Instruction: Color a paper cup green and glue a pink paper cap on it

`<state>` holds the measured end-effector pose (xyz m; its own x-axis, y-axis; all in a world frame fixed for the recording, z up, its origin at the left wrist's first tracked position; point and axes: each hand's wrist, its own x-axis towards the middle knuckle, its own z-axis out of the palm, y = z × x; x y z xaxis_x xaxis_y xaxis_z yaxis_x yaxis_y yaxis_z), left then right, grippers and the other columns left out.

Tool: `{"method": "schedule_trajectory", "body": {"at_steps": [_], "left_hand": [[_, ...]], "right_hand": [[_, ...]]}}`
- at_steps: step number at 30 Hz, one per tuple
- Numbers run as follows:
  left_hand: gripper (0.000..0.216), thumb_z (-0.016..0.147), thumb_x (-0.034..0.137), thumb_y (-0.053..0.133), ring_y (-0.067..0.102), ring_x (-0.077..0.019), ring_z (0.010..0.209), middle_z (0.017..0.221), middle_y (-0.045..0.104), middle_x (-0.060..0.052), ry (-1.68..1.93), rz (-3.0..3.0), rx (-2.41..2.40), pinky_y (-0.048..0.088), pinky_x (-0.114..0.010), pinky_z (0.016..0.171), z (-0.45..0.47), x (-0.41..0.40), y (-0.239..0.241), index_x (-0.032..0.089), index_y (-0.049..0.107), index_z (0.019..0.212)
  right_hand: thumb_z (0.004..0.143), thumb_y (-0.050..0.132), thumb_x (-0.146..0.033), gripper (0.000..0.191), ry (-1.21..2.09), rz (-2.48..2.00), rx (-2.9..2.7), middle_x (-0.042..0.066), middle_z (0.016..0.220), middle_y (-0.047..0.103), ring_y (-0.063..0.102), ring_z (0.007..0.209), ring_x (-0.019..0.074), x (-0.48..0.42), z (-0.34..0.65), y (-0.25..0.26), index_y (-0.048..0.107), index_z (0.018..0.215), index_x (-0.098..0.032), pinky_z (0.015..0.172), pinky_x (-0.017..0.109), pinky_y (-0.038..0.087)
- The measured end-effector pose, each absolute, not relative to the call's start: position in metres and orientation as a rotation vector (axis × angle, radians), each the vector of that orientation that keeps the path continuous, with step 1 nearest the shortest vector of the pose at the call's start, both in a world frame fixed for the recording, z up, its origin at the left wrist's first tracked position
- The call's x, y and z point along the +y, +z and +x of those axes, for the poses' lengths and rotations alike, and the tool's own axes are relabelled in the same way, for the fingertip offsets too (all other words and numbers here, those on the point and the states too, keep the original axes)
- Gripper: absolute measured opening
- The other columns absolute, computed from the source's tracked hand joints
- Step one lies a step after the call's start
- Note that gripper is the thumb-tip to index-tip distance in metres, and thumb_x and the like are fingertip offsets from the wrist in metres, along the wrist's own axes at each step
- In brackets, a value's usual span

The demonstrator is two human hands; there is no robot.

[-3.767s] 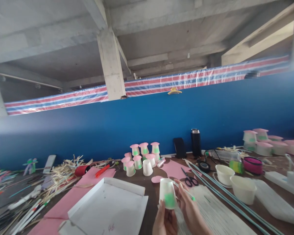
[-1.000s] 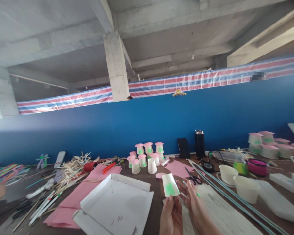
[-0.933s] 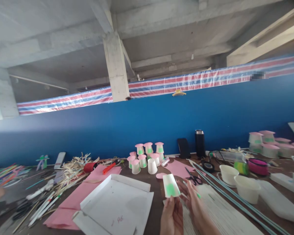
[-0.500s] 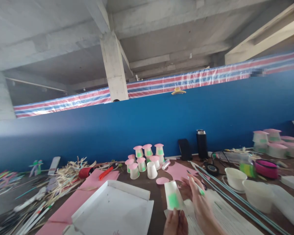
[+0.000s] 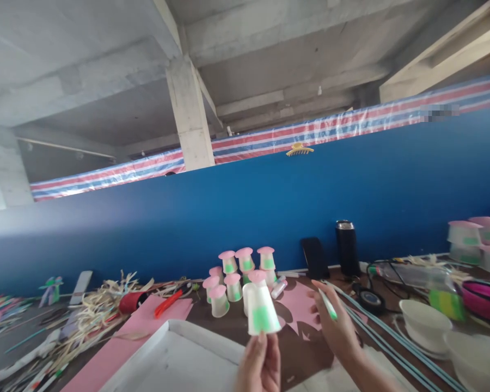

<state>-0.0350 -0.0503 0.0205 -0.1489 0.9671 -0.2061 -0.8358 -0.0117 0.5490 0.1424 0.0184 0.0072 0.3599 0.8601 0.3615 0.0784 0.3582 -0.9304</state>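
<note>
My left hand (image 5: 263,362) pinches the rim of an upside-down white paper cup (image 5: 262,307), which is raised off the table and has a green patch on its side. Between the fingers of my right hand (image 5: 340,326) is a white marker (image 5: 326,302) with a green end, apart from the cup. Just behind the held cup stand several upturned paper cups (image 5: 219,302) with pink paper discs on top and green patches. One plain cup is partly hidden by the one I hold. A cut-up pink paper sheet (image 5: 304,305) lies beside my right hand.
A white box lid (image 5: 188,354) and pink sheets (image 5: 118,337) with a red cutter (image 5: 168,304) lie to the left. A phone (image 5: 314,257) and black flask (image 5: 347,247) stand by the blue partition (image 5: 245,212). Pale blue strips (image 5: 375,332) and a white cup (image 5: 425,326) are on the right.
My left hand has lifted the cup and moved it left and away from my right hand. My right hand has moved slightly right with the marker. The view has shifted a little.
</note>
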Motion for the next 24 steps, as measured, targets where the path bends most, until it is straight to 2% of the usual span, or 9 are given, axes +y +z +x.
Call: {"method": "schedule_trajectory", "body": {"at_steps": [3, 4, 7, 9, 13, 17, 19, 24], "left_hand": [[0.012, 0.076, -0.002, 0.058, 0.069, -0.0136, 0.073, 0.078, 0.072, -0.009, 1.643, 0.275, 0.644, 0.057, -0.018, 0.066, -0.059, -0.024, 0.04, 0.009, 0.065, 0.074], [0.013, 0.076, -0.002, 0.058, 0.069, -0.0137, 0.074, 0.08, 0.072, -0.009, 1.655, 0.292, 0.636, 0.058, -0.019, 0.068, -0.066, -0.015, 0.042, 0.008, 0.065, 0.076], [0.012, 0.075, -0.002, 0.059, 0.069, -0.0143, 0.077, 0.084, 0.072, -0.009, 1.663, 0.352, 0.634, 0.058, -0.02, 0.071, -0.082, 0.01, 0.032, 0.008, 0.066, 0.078], [0.012, 0.076, -0.001, 0.058, 0.069, -0.0138, 0.075, 0.081, 0.072, -0.009, 1.652, 0.342, 0.649, 0.058, -0.019, 0.068, -0.087, 0.022, 0.018, 0.008, 0.066, 0.078], [0.02, 0.077, -0.006, 0.052, 0.068, -0.0116, 0.066, 0.072, 0.072, -0.006, 1.649, 0.263, 0.686, 0.057, -0.017, 0.061, -0.091, 0.033, -0.007, 0.008, 0.066, 0.074], [0.023, 0.078, -0.006, 0.05, 0.069, -0.0118, 0.068, 0.073, 0.073, -0.008, 1.574, 0.239, 0.656, 0.057, -0.017, 0.061, -0.092, 0.031, -0.013, 0.009, 0.067, 0.072], [0.024, 0.077, -0.006, 0.051, 0.069, -0.0117, 0.066, 0.071, 0.073, -0.007, 1.539, 0.223, 0.663, 0.057, -0.016, 0.06, -0.091, 0.03, -0.013, 0.01, 0.067, 0.071], [0.022, 0.073, -0.008, 0.055, 0.069, -0.0129, 0.066, 0.069, 0.073, -0.007, 1.515, 0.178, 0.674, 0.057, -0.017, 0.059, -0.089, 0.031, -0.014, 0.01, 0.068, 0.068]], "right_hand": [[0.082, 0.048, -0.053, 0.051, 0.639, -1.135, -1.141, 0.005, 0.1, 0.068, 0.059, 0.055, 0.0127, 0.019, 0.143, -0.008, 0.051, 0.124, -0.024, 0.051, 0.025, 0.049], [0.082, 0.049, -0.052, 0.05, 0.627, -1.145, -1.154, 0.005, 0.103, 0.068, 0.061, 0.06, 0.0143, 0.019, 0.144, -0.013, 0.052, 0.124, -0.025, 0.055, 0.026, 0.051], [0.078, 0.055, -0.047, 0.043, 0.593, -1.134, -1.222, 0.004, 0.116, 0.065, 0.063, 0.095, 0.022, 0.02, 0.145, -0.024, 0.059, 0.117, -0.027, 0.082, 0.03, 0.05], [0.078, 0.056, -0.043, 0.04, 0.571, -1.134, -1.331, 0.004, 0.121, 0.062, 0.059, 0.106, 0.0242, 0.021, 0.146, -0.03, 0.061, 0.115, -0.029, 0.089, 0.031, 0.047], [0.08, 0.05, -0.028, 0.043, 0.415, -1.232, -1.606, 0.004, 0.119, 0.064, 0.063, 0.103, 0.0228, 0.021, 0.147, -0.039, 0.055, 0.123, -0.032, 0.085, 0.029, 0.048], [0.069, 0.047, -0.011, 0.068, 0.198, -1.389, -1.754, 0.004, 0.123, 0.059, 0.063, 0.101, 0.0205, 0.019, 0.148, -0.042, 0.044, 0.133, -0.034, 0.077, 0.026, 0.05], [0.065, 0.044, -0.006, 0.074, 0.118, -1.486, -1.778, 0.005, 0.124, 0.058, 0.063, 0.1, 0.0203, 0.019, 0.15, -0.042, 0.043, 0.134, -0.032, 0.074, 0.025, 0.05], [0.069, 0.038, -0.003, 0.066, -0.006, -1.585, -1.837, 0.005, 0.114, 0.062, 0.06, 0.102, 0.0211, 0.02, 0.157, -0.042, 0.052, 0.128, -0.031, 0.081, 0.03, 0.048]]}}
